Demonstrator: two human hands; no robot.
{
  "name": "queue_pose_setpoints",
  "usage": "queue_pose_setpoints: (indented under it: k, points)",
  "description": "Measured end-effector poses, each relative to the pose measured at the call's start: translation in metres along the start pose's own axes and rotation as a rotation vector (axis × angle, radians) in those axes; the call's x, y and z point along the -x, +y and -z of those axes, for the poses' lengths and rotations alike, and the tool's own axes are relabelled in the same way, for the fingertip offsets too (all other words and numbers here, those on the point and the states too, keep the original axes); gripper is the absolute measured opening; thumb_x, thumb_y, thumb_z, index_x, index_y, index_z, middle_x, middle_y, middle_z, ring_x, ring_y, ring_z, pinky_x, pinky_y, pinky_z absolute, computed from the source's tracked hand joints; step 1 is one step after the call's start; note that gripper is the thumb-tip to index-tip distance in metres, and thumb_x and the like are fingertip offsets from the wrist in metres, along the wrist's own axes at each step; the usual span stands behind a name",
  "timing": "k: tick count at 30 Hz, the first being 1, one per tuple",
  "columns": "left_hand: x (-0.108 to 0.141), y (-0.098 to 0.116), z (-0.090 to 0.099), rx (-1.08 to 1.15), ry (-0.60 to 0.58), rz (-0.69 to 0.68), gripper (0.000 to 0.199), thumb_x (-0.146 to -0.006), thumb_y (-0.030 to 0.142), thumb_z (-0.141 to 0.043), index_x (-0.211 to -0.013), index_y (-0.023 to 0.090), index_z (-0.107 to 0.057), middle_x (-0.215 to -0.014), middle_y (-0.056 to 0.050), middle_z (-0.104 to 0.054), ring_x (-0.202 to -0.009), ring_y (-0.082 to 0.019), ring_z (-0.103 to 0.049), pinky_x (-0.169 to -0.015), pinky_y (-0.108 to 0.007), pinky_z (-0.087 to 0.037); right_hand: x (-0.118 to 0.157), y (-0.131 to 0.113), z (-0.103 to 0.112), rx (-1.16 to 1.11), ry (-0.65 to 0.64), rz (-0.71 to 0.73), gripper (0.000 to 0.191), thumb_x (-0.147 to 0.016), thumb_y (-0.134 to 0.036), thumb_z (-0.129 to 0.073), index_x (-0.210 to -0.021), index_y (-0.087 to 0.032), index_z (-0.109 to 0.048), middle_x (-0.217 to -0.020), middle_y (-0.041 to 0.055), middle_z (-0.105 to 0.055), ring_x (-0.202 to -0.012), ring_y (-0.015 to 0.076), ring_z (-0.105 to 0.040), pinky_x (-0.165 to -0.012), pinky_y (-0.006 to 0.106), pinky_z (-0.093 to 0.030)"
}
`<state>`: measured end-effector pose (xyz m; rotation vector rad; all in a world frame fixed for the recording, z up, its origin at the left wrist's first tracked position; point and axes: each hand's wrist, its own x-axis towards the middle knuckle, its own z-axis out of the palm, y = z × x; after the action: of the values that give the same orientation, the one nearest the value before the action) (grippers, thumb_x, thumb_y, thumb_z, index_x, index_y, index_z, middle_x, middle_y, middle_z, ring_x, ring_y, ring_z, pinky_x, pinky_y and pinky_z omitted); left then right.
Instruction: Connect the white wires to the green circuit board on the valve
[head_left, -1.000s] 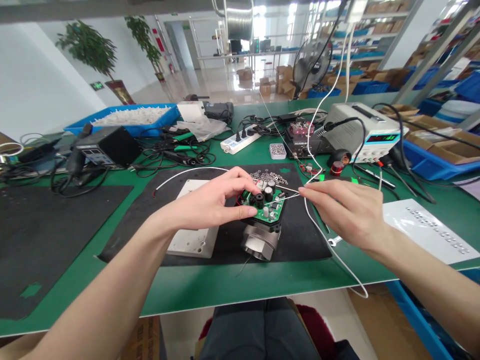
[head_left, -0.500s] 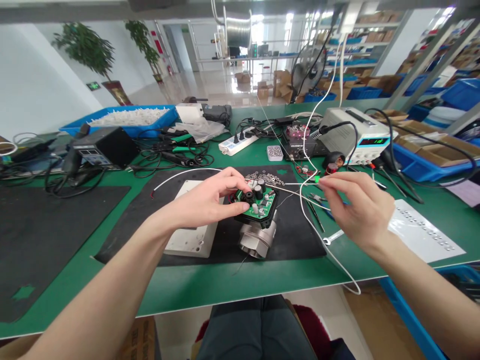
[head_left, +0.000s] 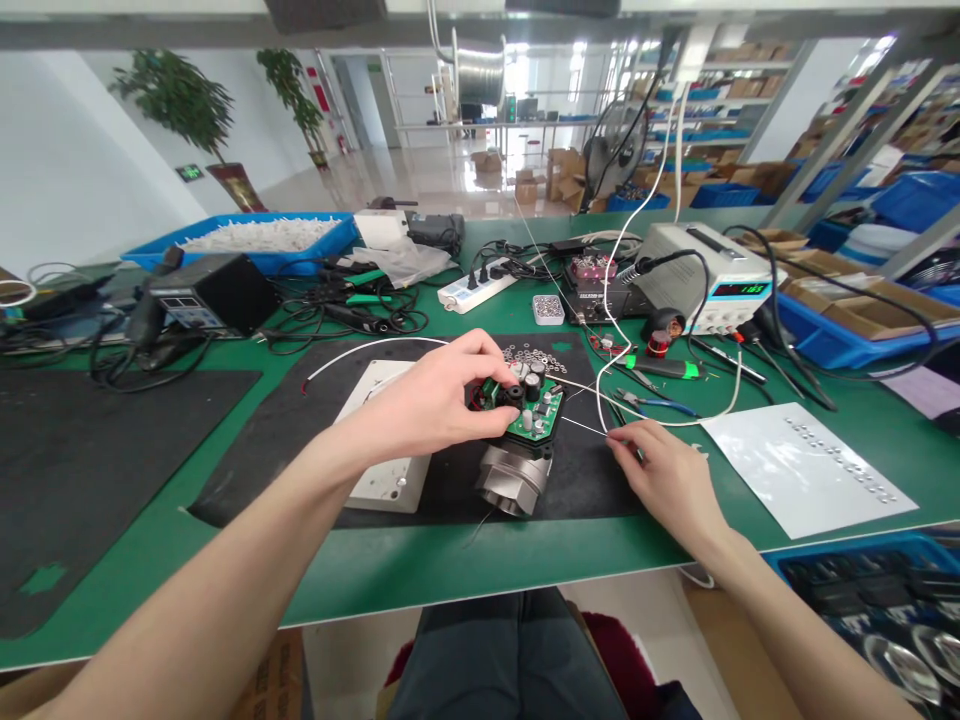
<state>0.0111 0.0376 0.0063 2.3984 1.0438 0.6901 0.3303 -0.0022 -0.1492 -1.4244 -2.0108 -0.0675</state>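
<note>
My left hand (head_left: pixel 457 395) pinches a small black round part (head_left: pixel 514 397) on the green circuit board (head_left: pixel 541 410) between thumb and fingers. The board sits in a black housing on top of a silver metal hex fitting (head_left: pixel 514 478). To the right, my right hand (head_left: pixel 667 475) is closed on a thin, straight whitish piece (head_left: pixel 583 426); whether it is wire or rod I cannot tell. Its tip points at the board's right side. A white cable (head_left: pixel 602 385) comes down to those same fingertips. Under my left hand lies a pale box-shaped block (head_left: pixel 405 490), partly hidden.
Small metal rings (head_left: pixel 544 358) lie behind the board on the black mat (head_left: pixel 592 490). A green-handled tool (head_left: pixel 664 368) and blue-handled pliers (head_left: pixel 667 406) lie to the right, near a white sheet (head_left: pixel 802 480). A power supply (head_left: pixel 709 265) stands behind them.
My right hand has moved down and slightly left with the thin piece, uncovering the green-handled tool. The white cable's lower part has shifted. My left hand has shifted slightly right, still at the black part.
</note>
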Motion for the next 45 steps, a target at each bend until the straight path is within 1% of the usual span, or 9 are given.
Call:
queue_pose_setpoints:
  k: [5,9,16,20,25,30,34,39,45]
  points:
    - [-0.002,0.000,0.001,-0.030,-0.005,-0.015,0.015,-0.090,0.032,-0.078,-0.101,0.026,-0.071,-0.112,0.004,-0.058,-0.091,-0.012,-0.058,-0.085,-0.028,-0.046,0.007,-0.001,-0.013,0.007,-0.002,0.009,0.011,-0.103,-0.026,-0.063,-0.100,-0.021,-0.072,-0.100,0.0034,-0.075,-0.092,0.0214,-0.073,-0.078,0.033,-0.052]
    - [-0.002,0.002,0.002,-0.051,-0.022,-0.005,0.015,-0.091,0.034,-0.076,-0.101,0.026,-0.070,-0.112,0.003,-0.057,-0.088,-0.013,-0.057,-0.086,-0.030,-0.047,0.007,-0.001,-0.015,-0.019,-0.001,-0.041,0.013,-0.103,-0.027,-0.061,-0.101,-0.021,-0.073,-0.101,0.0044,-0.076,-0.093,0.0217,-0.073,-0.080,0.033,-0.053]
    - [-0.002,0.000,0.001,-0.031,-0.058,0.010,0.023,-0.095,0.045,-0.070,-0.112,0.030,-0.073,-0.120,-0.001,-0.058,-0.106,-0.020,-0.061,-0.091,-0.034,-0.048,0.006,-0.004,-0.013,-0.024,-0.020,-0.073,0.017,-0.104,-0.026,-0.058,-0.100,-0.020,-0.074,-0.098,0.0057,-0.075,-0.092,0.0219,-0.072,-0.080,0.034,-0.053]
    - [-0.005,-0.001,0.002,-0.031,-0.086,0.026,0.024,-0.093,0.046,-0.071,-0.109,0.029,-0.073,-0.118,-0.002,-0.058,-0.101,-0.020,-0.061,-0.082,-0.033,-0.048,0.006,-0.005,-0.012,-0.012,-0.041,-0.086,0.020,-0.105,-0.027,-0.055,-0.102,-0.021,-0.074,-0.101,0.0066,-0.075,-0.094,0.0229,-0.072,-0.080,0.034,-0.054]
    - [-0.007,0.003,0.003,-0.036,-0.091,-0.026,0.022,-0.093,0.042,-0.072,-0.107,0.026,-0.071,-0.115,-0.002,-0.057,-0.093,-0.017,-0.058,-0.074,-0.029,-0.045,0.008,-0.004,-0.011,-0.026,-0.041,-0.095,0.021,-0.106,-0.028,-0.054,-0.101,-0.021,-0.073,-0.101,0.0067,-0.075,-0.093,0.0229,-0.072,-0.079,0.035,-0.054]
    - [-0.008,0.004,0.002,-0.052,-0.083,-0.040,0.021,-0.092,0.040,-0.074,-0.103,0.022,-0.070,-0.113,-0.002,-0.056,-0.088,-0.015,-0.056,-0.074,-0.029,-0.044,0.010,0.000,-0.013,-0.050,-0.048,-0.096,0.019,-0.105,-0.029,-0.055,-0.102,-0.021,-0.073,-0.103,0.0065,-0.076,-0.095,0.0239,-0.073,-0.080,0.036,-0.054]
    - [-0.008,0.001,0.002,-0.051,-0.055,-0.032,0.021,-0.092,0.041,-0.076,-0.100,0.022,-0.070,-0.110,-0.001,-0.056,-0.087,-0.015,-0.055,-0.076,-0.030,-0.044,0.011,0.002,-0.013,-0.057,-0.045,-0.092,0.017,-0.104,-0.028,-0.057,-0.101,-0.021,-0.072,-0.103,0.0065,-0.076,-0.094,0.0241,-0.073,-0.079,0.036,-0.054]
    - [-0.006,0.005,0.005,-0.030,-0.120,-0.035,0.024,-0.093,0.042,-0.075,-0.111,0.026,-0.074,-0.116,-0.001,-0.057,-0.098,-0.017,-0.059,-0.089,-0.031,-0.045,0.010,0.002,-0.013,-0.057,-0.043,-0.085,0.018,-0.104,-0.029,-0.058,-0.102,-0.020,-0.073,-0.103,0.0066,-0.076,-0.094,0.0239,-0.073,-0.080,0.036,-0.055]
    - [-0.009,0.009,0.003,-0.061,-0.118,-0.055,0.015,-0.093,0.035,-0.073,-0.102,0.024,-0.071,-0.115,0.000,-0.057,-0.091,-0.015,-0.058,-0.087,-0.030,-0.046,0.011,0.003,-0.013,-0.059,-0.053,-0.112,0.017,-0.104,-0.031,-0.059,-0.102,-0.021,-0.073,-0.104,0.0053,-0.076,-0.093,0.0233,-0.074,-0.078,0.036,-0.054]
